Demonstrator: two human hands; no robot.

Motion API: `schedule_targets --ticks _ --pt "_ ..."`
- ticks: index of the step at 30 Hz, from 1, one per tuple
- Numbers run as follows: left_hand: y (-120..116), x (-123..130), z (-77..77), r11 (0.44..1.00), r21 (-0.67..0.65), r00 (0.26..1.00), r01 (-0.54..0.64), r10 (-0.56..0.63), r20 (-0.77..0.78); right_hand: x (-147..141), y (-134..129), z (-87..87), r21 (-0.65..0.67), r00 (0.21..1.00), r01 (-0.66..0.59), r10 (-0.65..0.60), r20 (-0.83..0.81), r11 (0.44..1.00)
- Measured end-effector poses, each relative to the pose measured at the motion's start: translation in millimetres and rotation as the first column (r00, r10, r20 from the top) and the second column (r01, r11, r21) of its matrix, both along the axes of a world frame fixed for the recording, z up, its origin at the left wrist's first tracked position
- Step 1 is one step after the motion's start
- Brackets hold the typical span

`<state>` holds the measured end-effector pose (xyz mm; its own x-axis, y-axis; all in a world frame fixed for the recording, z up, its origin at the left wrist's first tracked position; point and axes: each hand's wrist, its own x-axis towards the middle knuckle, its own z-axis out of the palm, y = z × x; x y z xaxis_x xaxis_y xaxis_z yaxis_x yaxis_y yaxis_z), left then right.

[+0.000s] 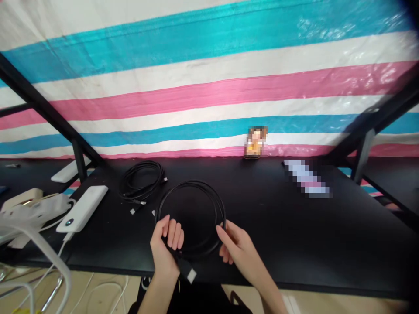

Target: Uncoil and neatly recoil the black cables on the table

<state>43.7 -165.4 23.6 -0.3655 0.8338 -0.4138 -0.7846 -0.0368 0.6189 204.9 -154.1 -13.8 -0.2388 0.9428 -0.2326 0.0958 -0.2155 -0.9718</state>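
A black cable [196, 183], wound into a wide loop, is held between my two hands over the front part of the black table [278, 244]. My left hand [167, 244] is closed round the loop's left side, and a cable plug [191, 275] with a light tip sticks out below it. My right hand [236, 246] pinches the right side of the loop between thumb and fingers. Behind and to the left, a second coiled black cable [142, 181] lies on the table with its plugs showing.
At the left are a white power bank [83, 209], a power strip [49, 207] and white cables. A blurred flat item [306, 179] lies at the right; a blurred picture [256, 141] stands at the back. Black frame bars flank the table before a striped sheet [196, 104].
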Motion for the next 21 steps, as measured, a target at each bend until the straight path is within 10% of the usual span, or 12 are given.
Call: schedule_targets --ticks 12,17,21 --pt "-1.3 19.8 -37.2 0.968 -0.234 0.904 -0.09 -0.019 -0.426 5.8 21.8 -22.0 -0.116 1.0 -0.005 0.002 -0.023 0.993" --pt "-15.0 -2.3 -58.8 0.872 -0.437 0.369 -0.222 -0.34 -0.865 21.7 63.7 -28.0 -0.034 0.985 -0.171 0.171 -0.02 0.985" --pt "-20.8 -5.4 -64.7 0.851 -0.307 0.017 -0.425 -0.332 -0.943 30.8 85.7 -30.6 0.009 0.968 -0.252 0.252 0.022 0.968"
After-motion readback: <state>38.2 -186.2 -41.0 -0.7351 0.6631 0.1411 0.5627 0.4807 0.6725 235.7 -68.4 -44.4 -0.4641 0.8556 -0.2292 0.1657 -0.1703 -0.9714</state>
